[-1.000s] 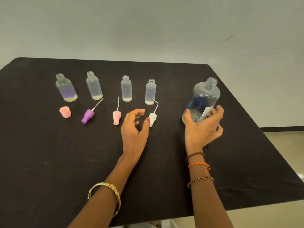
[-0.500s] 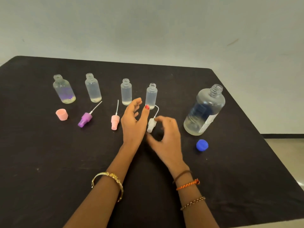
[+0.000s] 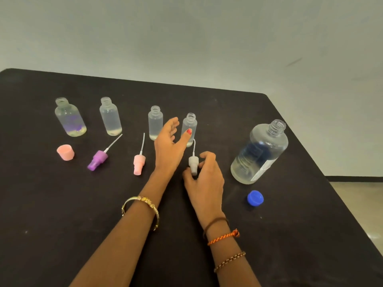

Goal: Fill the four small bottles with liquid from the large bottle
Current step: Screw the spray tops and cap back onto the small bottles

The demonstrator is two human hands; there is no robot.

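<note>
Since half a second ago the right hand (image 3: 204,179) has closed in on the white spray cap (image 3: 193,163), and its thumb and curled fingers now pinch the cap's body low on the surface, near the middle. Two steps back, that hand was still wrapped round the large bottle (image 3: 260,152), which now stands free and uncapped toward the right edge of the black table (image 3: 62,224), partly filled with clear liquid. Its blue cap (image 3: 255,198) lies just in front of it, nearer the person.

Meanwhile the left hand (image 3: 169,146) has stretched slightly forward; it hovers loose and released, fingers relaxed, grasping nothing, with its thumb in front of the fourth small bottle (image 3: 189,126). Whether the thumb touches that bottle cannot be told.

All four small bottles stand upright and open in a row toward the far edge: the first small bottle (image 3: 70,118) at the left with a purple tint inside, then the second small bottle (image 3: 110,117), then the third small bottle (image 3: 155,121). In front of them lie a pink cap (image 3: 65,152), a purple spray cap (image 3: 98,159) and a pink spray cap (image 3: 138,163).
</note>
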